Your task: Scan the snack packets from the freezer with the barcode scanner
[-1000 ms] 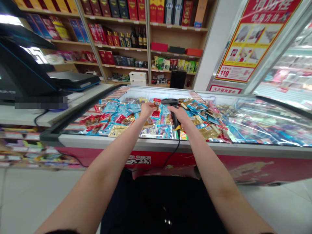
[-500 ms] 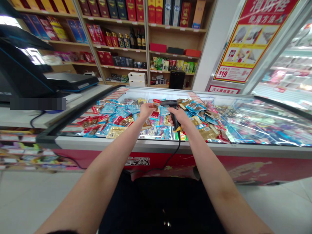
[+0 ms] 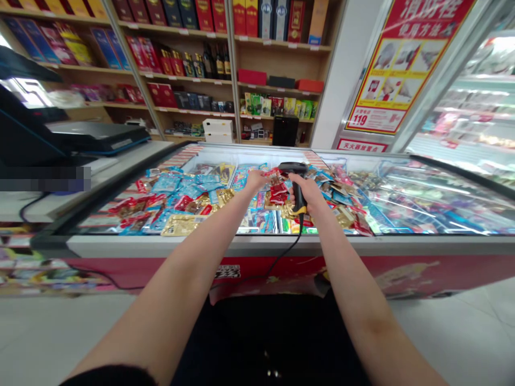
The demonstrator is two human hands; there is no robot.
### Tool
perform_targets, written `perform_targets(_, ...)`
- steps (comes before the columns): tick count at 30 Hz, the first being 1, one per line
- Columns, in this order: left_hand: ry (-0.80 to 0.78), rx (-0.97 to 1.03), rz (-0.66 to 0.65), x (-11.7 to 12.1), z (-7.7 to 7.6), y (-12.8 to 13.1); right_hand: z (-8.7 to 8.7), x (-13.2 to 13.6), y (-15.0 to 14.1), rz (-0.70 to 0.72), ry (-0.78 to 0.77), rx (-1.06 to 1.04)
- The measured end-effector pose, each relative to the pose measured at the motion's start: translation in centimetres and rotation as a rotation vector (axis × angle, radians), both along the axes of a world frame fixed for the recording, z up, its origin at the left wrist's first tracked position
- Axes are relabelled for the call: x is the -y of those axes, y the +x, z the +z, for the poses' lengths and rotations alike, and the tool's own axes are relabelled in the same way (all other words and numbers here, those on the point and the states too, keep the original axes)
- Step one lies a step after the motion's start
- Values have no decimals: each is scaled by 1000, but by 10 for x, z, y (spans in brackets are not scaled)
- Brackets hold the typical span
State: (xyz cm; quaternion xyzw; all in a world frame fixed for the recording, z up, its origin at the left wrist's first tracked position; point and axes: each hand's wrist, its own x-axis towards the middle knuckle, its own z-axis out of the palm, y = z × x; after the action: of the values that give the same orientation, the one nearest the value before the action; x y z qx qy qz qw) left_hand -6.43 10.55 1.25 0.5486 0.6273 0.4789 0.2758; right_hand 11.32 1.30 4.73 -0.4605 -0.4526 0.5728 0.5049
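My right hand [image 3: 308, 193] is wrapped round the grip of a black barcode scanner [image 3: 298, 187] with a yellow base, held upright over the freezer. A black cable runs down from its handle. In my left hand [image 3: 256, 181] I pinch the edge of a red snack packet [image 3: 277, 187], just left of the scanner's head. Under both hands lie heaps of snack packets: blue packets [image 3: 167, 183] and gold ones [image 3: 181, 224] to the left, more to the right. The fingertips of my left hand are partly hidden by its back.
A chest freezer [image 3: 132, 246] with a grey rim spans the front. To the left stands a counter [image 3: 148, 155] with a scale [image 3: 96, 136]. Shelves of boxes and bottles [image 3: 213, 61] rise behind, and a poster [image 3: 390, 75] hangs at the right.
Both hands have moved right over the packets, with the scanner and the red packet. The packet now hangs tilted, closer to the scanner. The camera view has shifted slightly right.
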Motion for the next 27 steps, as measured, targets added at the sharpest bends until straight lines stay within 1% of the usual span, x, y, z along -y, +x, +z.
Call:
perform_targets(2, -21, -308, 58, 0, 0, 7, -1, 1, 4, 2, -2, -5)
perform_targets(4, -45, -474, 71, 2, -1, 8, -3, 1, 6, 13, -15, 10)
perform_targets(7, -75, -566, 65, 7, -4, -1, -6, 1, 4, 24, -42, 30)
perform_targets(10, -121, -643, 69, 13, -5, -19, -9, 0, -2, 44, -38, 23)
perform_targets(16, -230, -878, 62, 28, 6, -68, -12, 6, -22, 105, -30, 43)
perform_targets(19, -264, -926, 104, 38, 11, -91, -13, 11, -34, 129, -47, 70)
perform_targets(22, -328, -949, 121, 49, 13, -108, -16, 14, -46, 171, -63, 89)
perform_targets(25, -389, -930, 115, 62, 12, -115, -20, 15, -58, 206, -49, 108)
perform_targets(27, -346, -845, 110, 71, 8, -115, -24, 16, -65, 217, -44, 126)
